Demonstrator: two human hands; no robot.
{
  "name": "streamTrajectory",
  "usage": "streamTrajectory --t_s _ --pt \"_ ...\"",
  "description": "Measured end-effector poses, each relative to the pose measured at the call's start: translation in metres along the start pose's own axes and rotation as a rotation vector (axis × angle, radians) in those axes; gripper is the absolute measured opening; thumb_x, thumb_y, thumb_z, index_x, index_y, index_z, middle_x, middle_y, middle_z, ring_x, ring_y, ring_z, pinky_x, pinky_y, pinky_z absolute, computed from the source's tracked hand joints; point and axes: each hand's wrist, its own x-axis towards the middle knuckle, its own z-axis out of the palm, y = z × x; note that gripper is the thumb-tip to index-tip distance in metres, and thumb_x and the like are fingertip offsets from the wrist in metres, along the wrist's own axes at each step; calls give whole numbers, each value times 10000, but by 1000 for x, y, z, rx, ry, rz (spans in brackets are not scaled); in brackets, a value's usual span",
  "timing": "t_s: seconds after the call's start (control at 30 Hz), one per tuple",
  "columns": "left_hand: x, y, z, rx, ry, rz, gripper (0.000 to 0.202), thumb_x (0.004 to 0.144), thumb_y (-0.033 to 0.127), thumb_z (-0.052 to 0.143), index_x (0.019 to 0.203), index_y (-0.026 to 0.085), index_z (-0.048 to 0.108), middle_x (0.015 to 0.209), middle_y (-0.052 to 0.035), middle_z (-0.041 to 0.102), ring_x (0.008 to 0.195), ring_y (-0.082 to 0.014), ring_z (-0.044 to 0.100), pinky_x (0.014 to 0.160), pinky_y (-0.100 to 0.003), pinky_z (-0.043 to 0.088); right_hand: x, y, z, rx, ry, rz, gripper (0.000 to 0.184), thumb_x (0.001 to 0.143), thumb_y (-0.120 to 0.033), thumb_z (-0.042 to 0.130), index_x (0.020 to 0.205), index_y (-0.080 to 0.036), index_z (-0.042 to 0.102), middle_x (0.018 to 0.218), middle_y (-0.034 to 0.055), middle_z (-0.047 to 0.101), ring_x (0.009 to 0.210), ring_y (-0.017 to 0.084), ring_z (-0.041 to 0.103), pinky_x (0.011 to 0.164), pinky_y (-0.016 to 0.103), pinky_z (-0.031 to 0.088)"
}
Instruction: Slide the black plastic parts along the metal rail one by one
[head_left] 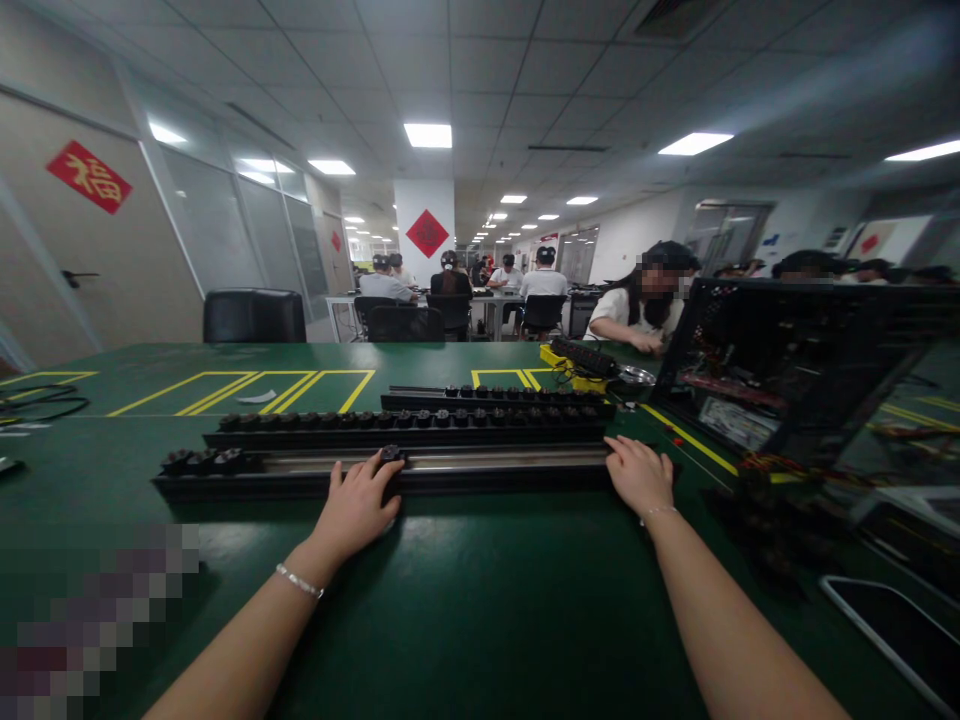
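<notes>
A long black rail [495,482] with a pale metal channel lies crosswise on the green table. Several small black round parts [201,460] sit at its left end. My left hand [358,508] is at the middle of the rail, its fingers closed on one small black round part [391,454] in the channel. At the rail's right end, my right hand [641,478] grips the end from above and the side. Its fingers partly hide that end. Just behind lies a second black rail [405,437], lined with black round parts. Farther back is a shorter, partly filled rail [416,400].
An open black computer case [795,380] stands at the right with wires beside it. A phone-like device [892,640] lies front right. Yellow trays [553,357] are at the back. A co-worker [637,310] sits across the green table [480,600]. Cables lie far left.
</notes>
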Motion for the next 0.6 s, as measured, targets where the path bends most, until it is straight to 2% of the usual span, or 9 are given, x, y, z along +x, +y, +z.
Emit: streamTrajectory --t_s 0.2,0.43,0.6 --pt "2 1 1 -5 -11 -1 506 788 362 482 1293 343 468 1394 -65 456 1206 -301 455 1057 -615 137 -1 -1 -3 5 -26 1 515 862 -311 229 1263 -287 551 1388 1 465 1291 211 349 1088 508 177" --pt "3 1 1 -13 -28 -6 511 787 369 481 1298 352 463 1394 -68 455 1206 -315 451 1047 -639 129 0 0 -1 -11 -21 -3 509 862 -315 232 1259 -302 550 1386 -9 467 1291 210 348 1080 506 193" --pt "1 8 4 -7 13 12 517 778 353 487 1288 271 470 1375 -121 460 1248 -303 418 1066 -602 140 -1 0 1 -6 0 0 509 858 -302 235 1255 -296 553 1388 -11 465 1285 199 353 1087 490 175"
